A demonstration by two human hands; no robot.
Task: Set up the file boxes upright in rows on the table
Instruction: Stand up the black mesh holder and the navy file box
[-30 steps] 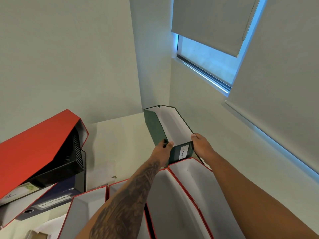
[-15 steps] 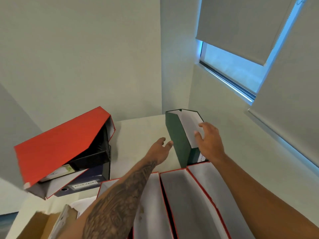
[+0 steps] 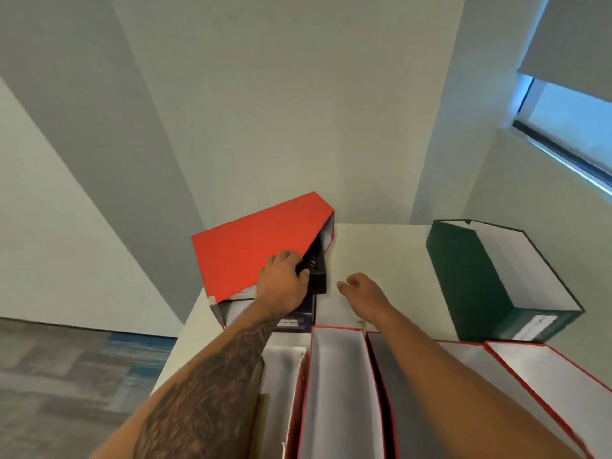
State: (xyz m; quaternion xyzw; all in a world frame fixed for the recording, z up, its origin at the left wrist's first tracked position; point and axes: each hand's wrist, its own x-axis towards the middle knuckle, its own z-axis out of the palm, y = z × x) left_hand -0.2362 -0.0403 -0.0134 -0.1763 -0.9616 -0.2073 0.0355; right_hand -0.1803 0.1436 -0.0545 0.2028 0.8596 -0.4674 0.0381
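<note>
Left of the green file box (image 3: 470, 279), across a bare stretch of the white table (image 3: 381, 246), a red file box (image 3: 251, 246) lies tilted on a small heap. Its open mouth is turned toward the green box and one red side faces up. The left hand (image 3: 281, 281) is at that mouth, its fingers curled over the edge of a black box (image 3: 318, 276) that sticks out of the red one, gripping it. At the bottom of the heap a dark blue binder (image 3: 298, 321) with a pale label lies flat.

The right hand (image 3: 359, 291) hovers over the table between the heap and the green box, nearer the heap. Its fingers are loosely curled and hold nothing.

The green file box itself stands on the table with its open top up, white inside, its labelled end toward the person. Just on the near side of it runs a row of red-edged file boxes (image 3: 337, 376), side by side with open tops up — the rightmost lies close to the green box's labelled end, though I cannot tell whether they touch. Both forearms pass over this row.

Above and right of the green box is a window (image 3: 569, 127) with a partly lowered blind (image 3: 569, 44). Far to its left, past the table edge, is grey carpeted floor (image 3: 66, 376).
</note>
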